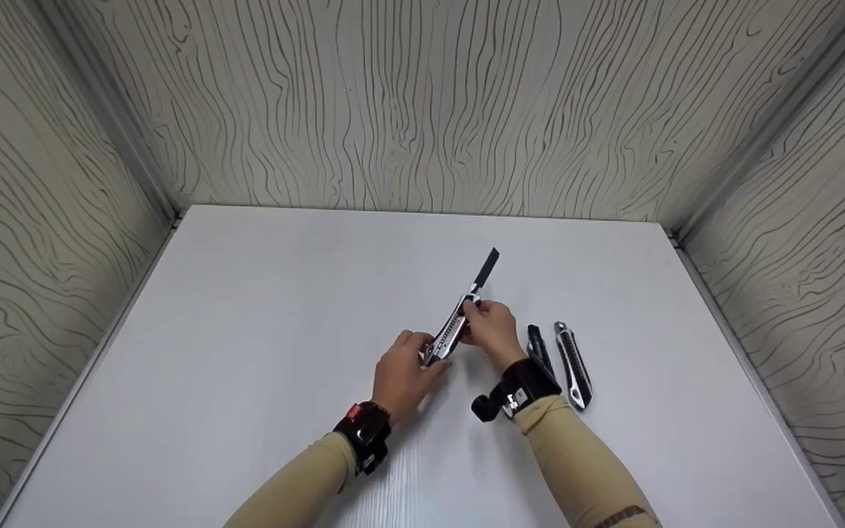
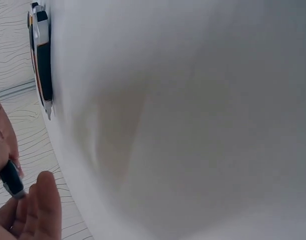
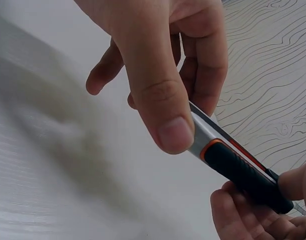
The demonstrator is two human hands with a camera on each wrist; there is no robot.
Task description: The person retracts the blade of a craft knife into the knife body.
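A utility knife (image 1: pixel 452 334) with a silver and black handle is held between both hands, its long black blade (image 1: pixel 487 268) extended toward the back of the table. My right hand (image 1: pixel 494 330) grips the front of the handle, thumb on top near the blade end. At the butt end, my left hand (image 1: pixel 402 374) has its thumb and fingers on either side of the handle. Orange trim edges the dark grip (image 3: pixel 242 172) in the right wrist view. Only part of the held knife (image 2: pixel 12 179) shows in the left wrist view.
Two more utility knives lie right of my hands: a dark one (image 1: pixel 537 345) partly hidden by the right wrist, and a silver and black one (image 1: pixel 573 367). The white table (image 1: pixel 283 279) is enclosed by wood-grain patterned panels (image 1: pixel 408 110) at the back and sides.
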